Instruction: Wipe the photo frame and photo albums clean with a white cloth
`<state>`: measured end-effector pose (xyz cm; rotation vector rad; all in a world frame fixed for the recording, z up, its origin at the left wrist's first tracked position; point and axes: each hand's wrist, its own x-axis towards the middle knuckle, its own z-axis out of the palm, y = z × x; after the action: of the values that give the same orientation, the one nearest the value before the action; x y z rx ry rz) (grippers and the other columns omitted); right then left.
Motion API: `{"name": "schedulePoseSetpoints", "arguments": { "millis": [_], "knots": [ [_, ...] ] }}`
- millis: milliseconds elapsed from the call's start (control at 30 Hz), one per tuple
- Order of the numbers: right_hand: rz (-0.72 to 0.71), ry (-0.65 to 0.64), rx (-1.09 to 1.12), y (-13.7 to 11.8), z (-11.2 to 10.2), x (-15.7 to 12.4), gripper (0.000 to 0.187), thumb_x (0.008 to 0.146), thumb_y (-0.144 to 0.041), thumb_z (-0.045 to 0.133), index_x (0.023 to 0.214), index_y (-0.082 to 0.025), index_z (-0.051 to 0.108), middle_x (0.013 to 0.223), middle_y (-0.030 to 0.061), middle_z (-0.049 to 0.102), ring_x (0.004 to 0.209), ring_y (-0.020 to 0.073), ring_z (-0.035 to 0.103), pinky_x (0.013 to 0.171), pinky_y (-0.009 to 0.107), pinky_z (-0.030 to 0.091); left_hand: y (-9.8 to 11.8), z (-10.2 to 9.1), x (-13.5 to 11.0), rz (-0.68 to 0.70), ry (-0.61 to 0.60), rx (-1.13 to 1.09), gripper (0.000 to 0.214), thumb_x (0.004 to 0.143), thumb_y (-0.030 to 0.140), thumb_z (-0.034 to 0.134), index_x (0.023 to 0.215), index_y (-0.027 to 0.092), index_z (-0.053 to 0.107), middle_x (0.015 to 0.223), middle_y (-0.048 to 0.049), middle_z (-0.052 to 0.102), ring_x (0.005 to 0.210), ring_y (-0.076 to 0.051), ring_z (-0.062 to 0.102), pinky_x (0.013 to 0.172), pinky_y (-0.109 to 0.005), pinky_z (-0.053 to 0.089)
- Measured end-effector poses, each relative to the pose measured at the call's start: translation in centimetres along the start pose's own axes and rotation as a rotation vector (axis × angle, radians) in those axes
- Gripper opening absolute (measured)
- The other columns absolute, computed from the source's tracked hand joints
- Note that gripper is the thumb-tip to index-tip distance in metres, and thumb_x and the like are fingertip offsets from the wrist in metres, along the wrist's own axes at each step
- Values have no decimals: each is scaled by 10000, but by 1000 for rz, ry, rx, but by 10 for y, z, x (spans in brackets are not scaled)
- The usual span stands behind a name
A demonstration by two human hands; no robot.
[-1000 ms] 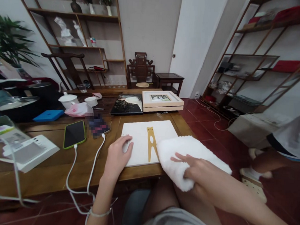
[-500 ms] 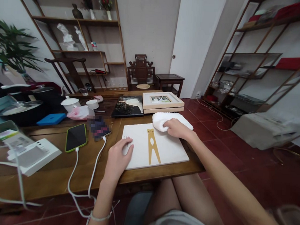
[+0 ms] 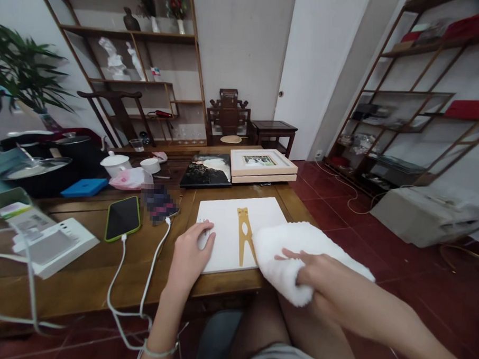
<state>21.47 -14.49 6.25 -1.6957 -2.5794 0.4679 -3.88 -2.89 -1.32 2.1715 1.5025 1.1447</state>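
A white rectangular board (image 3: 224, 247) with a golden cat-headed, long-legged figure (image 3: 244, 235) on its face lies near the table's front edge. My left hand (image 3: 192, 249) rests on the board's left edge, thumb and fingers apart. In my right hand (image 3: 310, 272) is a fluffy white cloth (image 3: 292, 240), bunched under the fingers. The cloth covers the board's lower right corner and hangs past the table edge. It hides part of the figure's right leg.
Behind the board lie a dark picture panel (image 3: 206, 170) and stacked light wooden frames (image 3: 264, 167). To the left are a green-cased phone (image 3: 123, 219), charging cables (image 3: 142, 313), a white box (image 3: 62, 246), a blue box (image 3: 84, 187), a teapot (image 3: 116, 163) and pots (image 3: 37, 173).
My right hand has drawn the white cloth from the board's far right corner toward me, down to the near right corner. My left hand has stayed on the left edge.
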Motion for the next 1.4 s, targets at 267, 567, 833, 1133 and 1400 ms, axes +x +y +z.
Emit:
{"name": "schedulePoseSetpoints", "arguments": {
  "millis": [267, 567, 833, 1133, 1400],
  "knots": [
    [11, 154, -151, 47, -15, 118, 437, 622, 22, 385, 904, -126, 684, 981, 138, 687, 1006, 266, 584, 835, 317, 392, -1, 0, 0, -1, 8, -13, 202, 790, 264, 533, 933, 186, 652, 1027, -70, 695, 1006, -228, 635, 921, -371, 468],
    [-8, 182, -151, 25, -1, 91, 462, 608, 44, 380, 929, -105, 676, 1238, 191, 561, 1243, 271, 424, 1007, 385, 307, -1, 0, 0, 13, 16, -8, 195, 792, 267, 532, 925, 192, 653, 1026, -74, 697, 1004, -240, 639, 914, -392, 477],
    [-45, -7, -18, -6, 2, 9, 447, 607, 30, 380, 867, -176, 679, 1358, 113, 472, 1286, 233, 370, 1028, 377, 306, 0, 2, 1, 17, 11, -7, 203, 803, 261, 523, 938, 174, 648, 1041, -92, 687, 1024, -241, 626, 935, -388, 462],
    [19, 181, -149, 22, -5, 126, 462, 659, 66, 347, 960, -119, 644, 1044, 146, 661, 1190, 269, 476, 958, 398, 354, -1, 0, 1, 34, 14, -9, 180, 801, 247, 529, 924, 182, 644, 1016, -81, 693, 1009, -236, 633, 913, -383, 477],
    [-42, 192, -175, 8, 10, 115, 479, 653, 50, 395, 1039, -79, 647, 1404, 189, 380, 1340, 300, 245, 1053, 495, 237, -1, 1, 0, 41, 22, -12, 180, 801, 246, 532, 930, 190, 645, 1020, -76, 694, 1018, -238, 632, 922, -383, 474]
  ]
}}
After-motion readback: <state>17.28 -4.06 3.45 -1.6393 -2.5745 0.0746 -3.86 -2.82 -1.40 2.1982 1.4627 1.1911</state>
